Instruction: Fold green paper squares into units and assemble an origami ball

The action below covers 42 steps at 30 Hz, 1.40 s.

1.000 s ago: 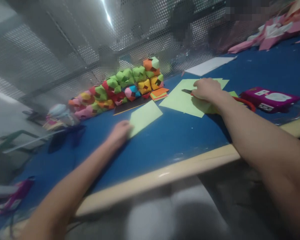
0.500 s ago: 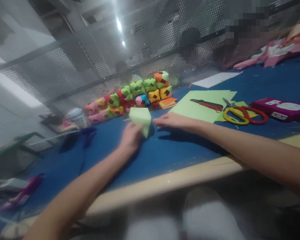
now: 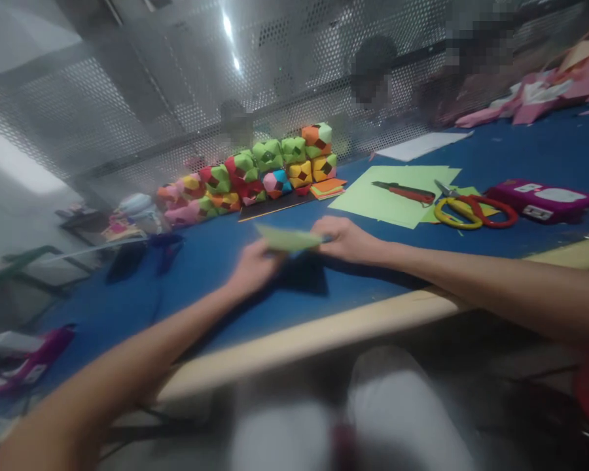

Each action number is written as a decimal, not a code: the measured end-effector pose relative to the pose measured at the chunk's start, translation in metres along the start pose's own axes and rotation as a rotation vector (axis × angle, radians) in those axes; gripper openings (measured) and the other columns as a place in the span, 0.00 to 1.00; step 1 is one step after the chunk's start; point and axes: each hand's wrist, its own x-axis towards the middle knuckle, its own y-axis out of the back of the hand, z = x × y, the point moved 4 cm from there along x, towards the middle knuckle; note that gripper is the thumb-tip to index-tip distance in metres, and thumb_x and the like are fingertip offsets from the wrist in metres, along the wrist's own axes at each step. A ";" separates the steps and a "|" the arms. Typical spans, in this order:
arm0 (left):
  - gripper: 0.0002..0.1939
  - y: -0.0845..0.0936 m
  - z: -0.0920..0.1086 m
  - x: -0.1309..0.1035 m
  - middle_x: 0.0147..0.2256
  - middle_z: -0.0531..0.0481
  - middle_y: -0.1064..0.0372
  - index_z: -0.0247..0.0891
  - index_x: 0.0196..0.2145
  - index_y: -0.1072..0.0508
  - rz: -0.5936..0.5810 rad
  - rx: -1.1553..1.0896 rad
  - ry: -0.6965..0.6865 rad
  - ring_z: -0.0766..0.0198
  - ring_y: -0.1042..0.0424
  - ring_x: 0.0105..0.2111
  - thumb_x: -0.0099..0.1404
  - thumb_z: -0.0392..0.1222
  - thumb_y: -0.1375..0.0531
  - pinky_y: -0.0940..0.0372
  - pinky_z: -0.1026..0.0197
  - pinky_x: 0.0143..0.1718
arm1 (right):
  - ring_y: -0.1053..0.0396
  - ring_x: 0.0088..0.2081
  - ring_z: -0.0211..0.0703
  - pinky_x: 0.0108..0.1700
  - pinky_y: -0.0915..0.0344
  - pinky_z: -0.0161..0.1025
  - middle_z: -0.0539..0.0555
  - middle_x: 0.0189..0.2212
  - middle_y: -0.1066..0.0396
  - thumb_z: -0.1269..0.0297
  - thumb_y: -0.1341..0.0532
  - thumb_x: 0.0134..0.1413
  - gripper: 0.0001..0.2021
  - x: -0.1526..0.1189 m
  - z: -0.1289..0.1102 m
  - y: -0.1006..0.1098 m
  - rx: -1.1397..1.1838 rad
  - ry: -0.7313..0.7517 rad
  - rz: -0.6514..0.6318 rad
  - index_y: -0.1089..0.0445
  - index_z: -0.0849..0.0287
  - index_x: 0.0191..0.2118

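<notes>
A light green piece of folded paper [image 3: 289, 241] is held just above the blue tabletop, blurred by motion. My left hand [image 3: 258, 263] is closed on its left end. At the other end, my right hand [image 3: 341, 238] pinches the paper between thumb and fingers. The shadow of the paper falls on the table beneath. Flat sheets of light green paper [image 3: 358, 196] lie behind my right hand, with a red and black utility knife [image 3: 405, 192] on them.
Scissors [image 3: 455, 212] with yellow and red handles and a purple box [image 3: 540, 200] lie at right. Stacked folded-paper cubes [image 3: 267, 156] stand at the back, by a small orange paper pile [image 3: 328, 188]. A wooden edge [image 3: 294, 340] borders the blue table [image 3: 201, 261].
My right hand has closed on the paper's right end. The green paper has tilted from a raised angle to nearly flat. The view has shifted slightly.
</notes>
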 end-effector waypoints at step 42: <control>0.17 -0.015 -0.001 -0.017 0.33 0.50 0.28 0.37 0.43 0.36 -0.147 0.031 0.312 0.61 0.29 0.32 0.58 0.46 0.40 0.36 0.59 0.32 | 0.39 0.31 0.40 0.37 0.42 0.39 0.52 0.25 0.36 0.65 0.42 0.56 0.15 -0.034 -0.009 -0.005 0.061 -0.262 -0.012 0.41 0.58 0.20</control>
